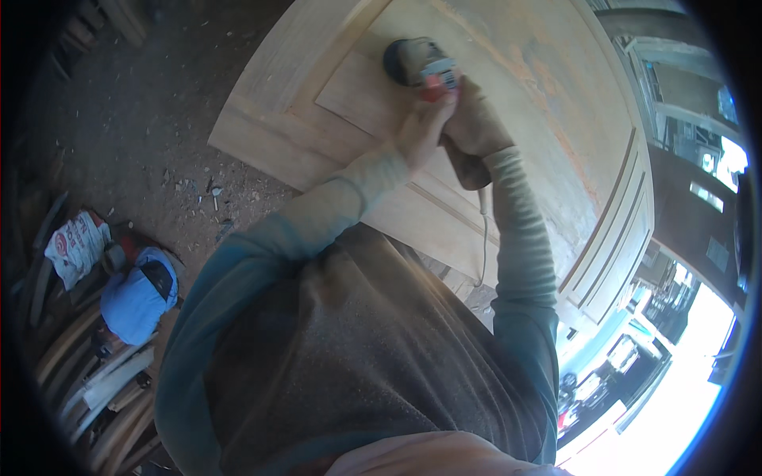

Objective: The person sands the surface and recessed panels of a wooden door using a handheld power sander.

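Sawdust floor (143,135) borders the wooden door (548,103); both hands grip a sander (419,65).

1. Left hand (422,127) and right hand (475,123) both grip a power sander (419,67).
2. The sander rests on a pale wooden door (548,103).
3. White cord (484,238) trails down.
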Action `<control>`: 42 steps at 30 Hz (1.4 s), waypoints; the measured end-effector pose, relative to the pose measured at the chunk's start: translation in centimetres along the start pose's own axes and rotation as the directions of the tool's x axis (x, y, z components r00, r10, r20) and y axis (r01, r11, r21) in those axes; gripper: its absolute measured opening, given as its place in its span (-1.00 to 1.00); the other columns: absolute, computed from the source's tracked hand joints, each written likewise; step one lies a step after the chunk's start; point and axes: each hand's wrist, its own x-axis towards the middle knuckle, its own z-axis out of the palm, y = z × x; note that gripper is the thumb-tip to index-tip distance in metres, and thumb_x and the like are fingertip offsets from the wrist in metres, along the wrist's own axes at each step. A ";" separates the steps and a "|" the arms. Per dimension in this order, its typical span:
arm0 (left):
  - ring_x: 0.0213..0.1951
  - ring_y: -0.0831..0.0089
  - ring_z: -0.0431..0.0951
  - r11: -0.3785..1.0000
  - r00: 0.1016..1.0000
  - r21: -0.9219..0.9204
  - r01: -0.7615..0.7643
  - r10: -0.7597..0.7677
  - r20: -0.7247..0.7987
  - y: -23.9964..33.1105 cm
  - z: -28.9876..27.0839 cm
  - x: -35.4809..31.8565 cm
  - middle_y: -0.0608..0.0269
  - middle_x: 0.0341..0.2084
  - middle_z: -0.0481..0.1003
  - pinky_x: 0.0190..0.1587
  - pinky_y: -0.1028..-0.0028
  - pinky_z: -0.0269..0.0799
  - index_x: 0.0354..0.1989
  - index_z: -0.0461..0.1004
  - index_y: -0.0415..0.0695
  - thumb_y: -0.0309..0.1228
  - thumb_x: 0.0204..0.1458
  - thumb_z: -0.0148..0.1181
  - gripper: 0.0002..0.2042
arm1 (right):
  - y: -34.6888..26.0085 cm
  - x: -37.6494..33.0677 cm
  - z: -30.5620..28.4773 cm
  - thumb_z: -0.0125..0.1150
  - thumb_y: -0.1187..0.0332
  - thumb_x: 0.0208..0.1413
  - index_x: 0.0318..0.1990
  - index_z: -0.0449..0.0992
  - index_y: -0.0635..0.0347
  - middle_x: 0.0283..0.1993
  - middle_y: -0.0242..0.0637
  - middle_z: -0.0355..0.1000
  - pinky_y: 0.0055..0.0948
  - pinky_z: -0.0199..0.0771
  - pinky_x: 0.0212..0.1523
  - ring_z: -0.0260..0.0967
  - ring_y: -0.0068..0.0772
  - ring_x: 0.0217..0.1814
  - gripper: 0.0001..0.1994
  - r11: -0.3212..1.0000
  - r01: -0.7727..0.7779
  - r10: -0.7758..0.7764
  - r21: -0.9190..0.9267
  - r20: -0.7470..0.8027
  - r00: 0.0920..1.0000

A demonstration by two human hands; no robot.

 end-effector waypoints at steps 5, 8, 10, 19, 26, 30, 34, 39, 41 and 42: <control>0.34 0.40 0.39 0.991 0.979 -0.048 0.125 -0.116 0.170 1.7 -5.7 -6.6 0.19 0.32 0.38 0.40 0.32 0.28 0.45 0.20 -0.20 -0.13 0.49 -0.14 -0.49 | -1.4 -3.5 6.0 0.50 0.22 -0.03 0.00 0.36 0.44 -0.17 0.36 0.53 -0.03 0.59 -0.09 0.58 0.37 -0.04 -0.42 0.996 -0.041 0.038 -0.081 -0.040 0.998; -0.05 0.60 0.47 0.975 0.948 0.199 0.094 -0.149 0.282 1.3 -4.1 -6.2 0.34 -0.08 0.51 0.03 0.48 0.38 0.10 0.48 -0.23 -0.10 0.47 -0.07 -0.59 | -0.6 -7.3 5.6 0.54 0.28 -0.05 0.05 0.36 0.42 -0.17 0.22 0.56 -0.08 0.61 -0.09 0.62 0.17 -0.03 -0.40 0.960 -0.280 0.281 0.029 -0.138 0.950; -0.21 0.65 0.48 0.912 0.863 0.345 0.221 -0.348 0.367 -0.4 -1.4 -5.0 0.41 -0.27 0.54 -0.12 0.49 0.41 -0.09 0.59 -0.23 -0.05 0.45 -0.01 -0.55 | 0.7 -10.1 4.7 0.54 0.32 0.00 0.10 0.37 0.37 -0.15 0.00 0.58 -0.17 0.65 -0.14 0.64 -0.13 -0.11 -0.43 0.919 -0.362 0.393 0.156 -0.284 0.875; 0.00 0.55 0.55 0.904 0.798 0.372 0.213 -0.380 0.467 -1.2 -0.5 -5.4 0.24 -0.01 0.57 0.10 0.46 0.47 0.17 0.51 -0.29 -0.06 0.46 -0.05 -0.51 | 1.1 -13.4 5.1 0.42 0.26 0.01 -0.10 0.30 0.39 -0.25 0.36 0.52 0.19 0.49 -0.08 0.50 0.48 -0.08 -0.53 0.875 -0.442 0.485 0.199 -0.373 0.791; 0.15 0.40 0.54 0.688 0.565 0.623 0.372 -0.700 0.436 -6.7 5.7 -5.0 0.10 0.14 0.53 0.25 0.38 0.42 0.30 0.40 -0.34 0.06 0.43 -0.05 -0.37 | 7.6 -20.2 3.6 0.41 0.17 0.08 -0.09 0.37 0.47 -0.21 0.33 0.55 0.02 0.54 -0.07 0.57 0.28 -0.07 -0.50 0.798 -0.437 0.600 0.415 -0.475 0.644; 0.05 0.13 0.64 0.628 0.427 0.708 0.323 -0.764 0.483 -17.3 13.8 -3.9 -0.19 0.03 0.57 0.11 0.24 0.58 0.27 0.38 -0.42 0.35 0.22 0.02 -0.10 | 16.5 -27.4 -0.8 0.48 0.21 0.11 0.03 0.55 0.37 -0.15 -0.15 0.64 -0.31 0.55 -0.13 0.56 -0.42 -0.13 -0.54 0.761 -0.268 0.623 0.591 -0.552 0.555; 0.01 0.08 0.67 0.549 0.411 0.766 0.336 -0.817 0.405 -22.9 17.6 -4.5 -0.22 0.05 0.56 0.06 0.20 0.64 0.29 0.37 -0.40 0.34 0.16 0.09 -0.09 | 20.2 -31.6 -2.8 0.45 0.28 0.12 0.00 0.64 0.34 -0.16 -0.25 0.64 -0.37 0.54 -0.18 0.55 -0.50 -0.16 -0.63 0.736 -0.357 0.674 0.576 -0.569 0.472; -0.04 0.17 0.67 0.539 0.369 0.752 0.379 -0.834 0.411 -19.8 13.9 -6.7 -0.07 0.02 0.57 -0.01 0.25 0.63 0.28 0.41 -0.25 0.35 0.16 0.10 -0.15 | 16.1 -31.0 0.9 0.40 0.37 0.18 0.08 0.57 0.36 -0.13 -0.27 0.62 -0.41 0.57 -0.16 0.54 -0.52 -0.15 -0.64 0.739 -0.371 0.670 0.562 -0.551 0.498; 0.10 0.23 0.61 0.616 0.356 0.694 0.372 -0.785 0.507 -15.9 9.7 -7.9 -0.01 0.11 0.54 0.16 0.28 0.55 0.31 0.40 -0.30 0.17 0.35 0.02 -0.29 | 12.7 -29.0 3.4 0.39 0.34 0.17 0.06 0.51 0.39 -0.14 -0.17 0.60 -0.32 0.57 -0.15 0.55 -0.36 -0.15 -0.62 0.755 -0.401 0.653 0.520 -0.531 0.540; 0.10 0.31 0.59 0.625 0.405 0.675 0.392 -0.776 0.484 -13.6 7.5 -8.5 0.07 0.10 0.54 0.16 0.32 0.53 0.29 0.42 -0.28 0.12 0.39 0.00 -0.36 | 10.8 -27.8 4.7 0.39 0.30 0.15 0.03 0.47 0.41 -0.15 -0.05 0.59 -0.24 0.57 -0.13 0.55 -0.21 -0.13 -0.60 0.765 -0.422 0.641 0.486 -0.518 0.566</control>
